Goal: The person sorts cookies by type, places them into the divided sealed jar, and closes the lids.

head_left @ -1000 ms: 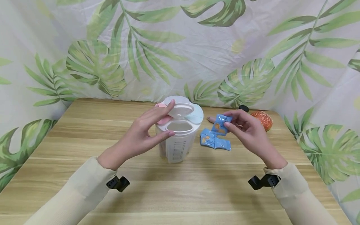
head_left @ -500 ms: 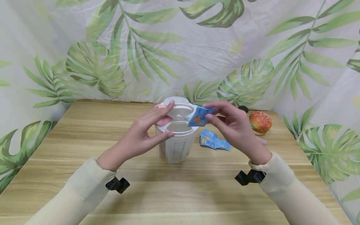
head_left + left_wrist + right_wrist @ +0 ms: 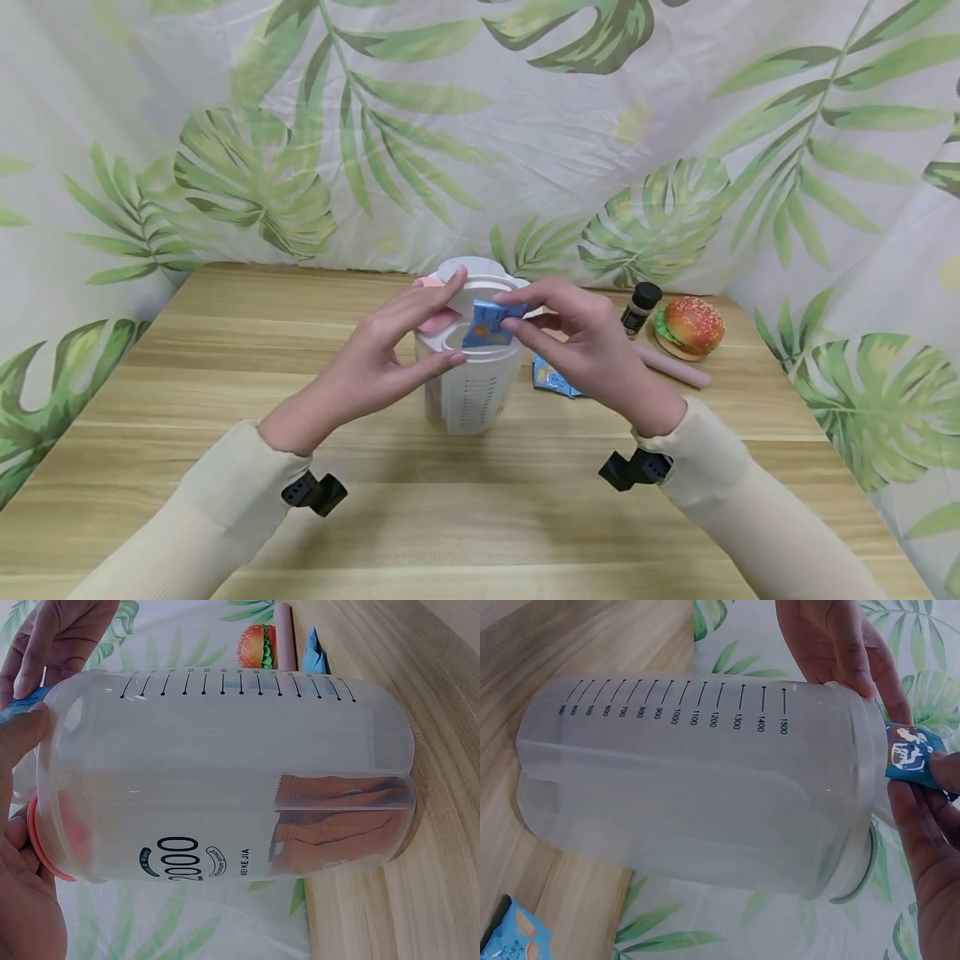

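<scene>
A clear plastic divided storage container [image 3: 476, 396] with measuring marks stands on the table. One flap [image 3: 472, 268] of its lid is raised, above an opening. My left hand [image 3: 375, 342] holds the container's top, thumb at the front rim and fingers against the raised flap and pink lid [image 3: 45, 840]. Between thumb and fingers my right hand [image 3: 581, 337] pinches a small blue snack packet [image 3: 489, 323], right over the opening. In the right wrist view the packet [image 3: 913, 756] is at the rim. Reddish-brown packets [image 3: 337, 832] lie inside another compartment.
More blue packets [image 3: 551, 377] lie on the table right of the container, partly hidden by my right hand. Beyond them are a black-capped spice bottle [image 3: 639, 310], a toy burger [image 3: 690, 327] and a pink stick [image 3: 675, 368]. A leaf-patterned cloth [image 3: 420, 167] hangs behind.
My right hand has carried the blue packet left, from above the other packets to the container's opening. The left hand has stayed on the container's top.
</scene>
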Demonstrator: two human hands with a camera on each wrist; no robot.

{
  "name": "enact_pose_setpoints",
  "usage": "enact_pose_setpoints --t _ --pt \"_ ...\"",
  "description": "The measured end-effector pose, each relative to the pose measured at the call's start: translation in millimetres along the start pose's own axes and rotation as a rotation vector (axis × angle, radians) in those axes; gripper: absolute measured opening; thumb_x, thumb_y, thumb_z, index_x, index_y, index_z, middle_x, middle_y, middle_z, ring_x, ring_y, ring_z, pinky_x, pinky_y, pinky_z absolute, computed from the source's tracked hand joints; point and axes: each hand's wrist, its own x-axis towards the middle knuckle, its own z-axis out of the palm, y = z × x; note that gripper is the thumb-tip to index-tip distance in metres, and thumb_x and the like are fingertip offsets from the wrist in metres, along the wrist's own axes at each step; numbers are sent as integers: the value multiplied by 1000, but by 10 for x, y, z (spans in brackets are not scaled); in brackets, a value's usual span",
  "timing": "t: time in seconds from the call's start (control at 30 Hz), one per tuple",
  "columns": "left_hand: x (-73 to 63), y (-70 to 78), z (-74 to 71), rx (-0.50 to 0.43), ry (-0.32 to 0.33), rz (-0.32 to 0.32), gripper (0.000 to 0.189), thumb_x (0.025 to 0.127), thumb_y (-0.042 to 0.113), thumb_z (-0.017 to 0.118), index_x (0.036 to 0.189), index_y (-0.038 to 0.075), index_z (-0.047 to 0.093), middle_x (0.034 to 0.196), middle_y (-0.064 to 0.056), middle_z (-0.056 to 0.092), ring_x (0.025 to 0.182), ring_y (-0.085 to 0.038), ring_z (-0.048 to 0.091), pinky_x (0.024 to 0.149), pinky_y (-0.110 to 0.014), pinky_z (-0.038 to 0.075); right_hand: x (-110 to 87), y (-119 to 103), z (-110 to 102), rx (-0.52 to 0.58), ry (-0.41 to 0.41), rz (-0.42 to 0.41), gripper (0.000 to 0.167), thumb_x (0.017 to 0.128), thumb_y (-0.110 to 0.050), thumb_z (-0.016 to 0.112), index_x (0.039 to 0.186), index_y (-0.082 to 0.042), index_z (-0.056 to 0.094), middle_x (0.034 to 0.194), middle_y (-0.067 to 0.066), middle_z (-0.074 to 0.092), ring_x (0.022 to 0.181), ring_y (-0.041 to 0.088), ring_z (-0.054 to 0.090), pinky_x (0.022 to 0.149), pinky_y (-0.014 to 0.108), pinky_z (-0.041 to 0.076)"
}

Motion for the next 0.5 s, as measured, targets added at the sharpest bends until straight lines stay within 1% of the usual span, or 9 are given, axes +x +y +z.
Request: enact_pose_setpoints --t 0.2,0.33,0.5 --pt "1 0 1 -5 2 -6 84 85 1 84 159 9 45 130 -9 74 124 -24 65 134 -51 25 -3 31 9 -57 -64 0 22 90 10 74 111 3 75 107 16 78 95 15 75 81 28 67" --pt "1 -8 2 -8 1 -8 84 85 1 84 159 9 45 130 -9 74 124 -24 65 134 -50 24 4 50 8 -80 -101 2 22 90 9 75 110 0 77 105 12 78 95 15 75 82 27 66" --pt "-5 -18 3 -11 -2 -10 84 86 1 84 159 10 44 130 -9 74 123 -23 65 135 -50 23 9 58 2 -111 -150 15 19 92 4 76 109 -5 78 104 6 77 90 11 71 80 22 63"
